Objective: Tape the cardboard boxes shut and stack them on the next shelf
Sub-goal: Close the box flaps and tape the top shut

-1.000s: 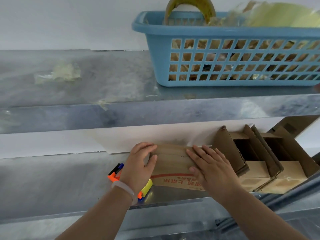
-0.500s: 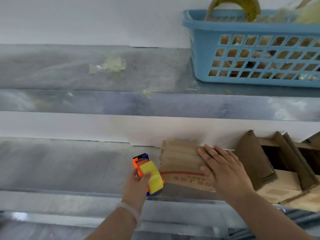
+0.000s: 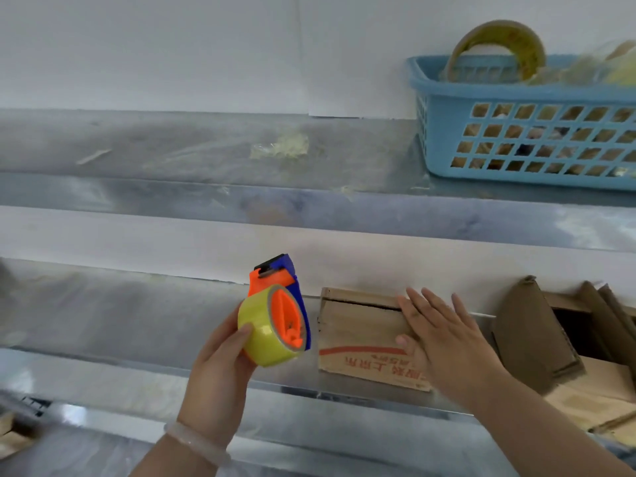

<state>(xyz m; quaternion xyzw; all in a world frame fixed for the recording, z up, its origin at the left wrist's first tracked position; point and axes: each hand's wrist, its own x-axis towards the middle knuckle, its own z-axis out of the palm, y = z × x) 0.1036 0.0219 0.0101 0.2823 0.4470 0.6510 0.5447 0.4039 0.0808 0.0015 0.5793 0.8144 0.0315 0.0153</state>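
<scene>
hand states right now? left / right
Left hand: grips the tape dispenser, lifted off the shelf.
Right hand: open, fingers straight, pressing flat on the closed cardboard box.

Two shelves run across the view, the upper shelf [image 3: 137, 146] above and behind the lower shelf [image 3: 103, 321]. On the upper shelf, at the right, stands a basket [image 3: 516, 89] with a roll of tape [image 3: 526, 39] upright in it; a crumpled scrap [image 3: 282, 148] lies to its left. On the lower shelf sits a cardboard box [image 3: 358, 325], with open boxes [image 3: 537, 339] just beside it on the right. The right hand [image 3: 447, 339] lies flat on the cardboard box. Left of it, the left hand [image 3: 220, 373] holds a tape dispenser [image 3: 275, 325] above the shelf.
</scene>
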